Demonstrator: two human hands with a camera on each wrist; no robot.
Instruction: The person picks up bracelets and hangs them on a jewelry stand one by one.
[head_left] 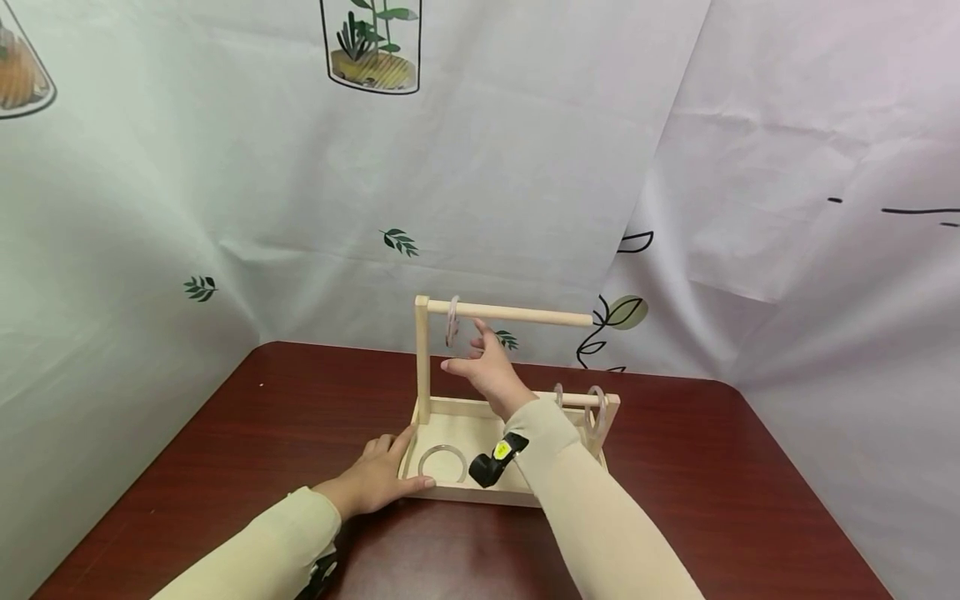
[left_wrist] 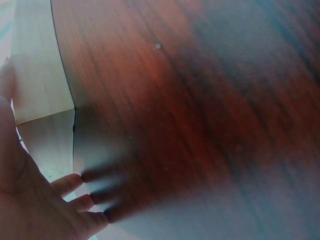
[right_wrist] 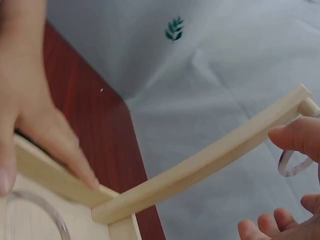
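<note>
Resting along the left edge of the wooden stand [head_left: 465, 427], the left hand [head_left: 375, 477] splays its thumb wide. Next, a bangle [head_left: 451, 327] hangs on the upper rod [head_left: 517, 314] near the post [head_left: 422, 358]: probably light, stiff, kinda slick; pinching the lower rim looks best. It's upright, hole facing along that sideways rod. The right hand [head_left: 491, 371] is just beside, fingers wide, gripping nothing.

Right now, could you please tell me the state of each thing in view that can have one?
Tray: resting on the table.
Upper ring: hanging around the upper rod.
Lower rings: two, hanging around the lower rod.
Tray ring: lying in the tray.
Left hand: resting on the tray's near left corner.
Right hand: empty, fingers apart, near the upper ring.
</note>
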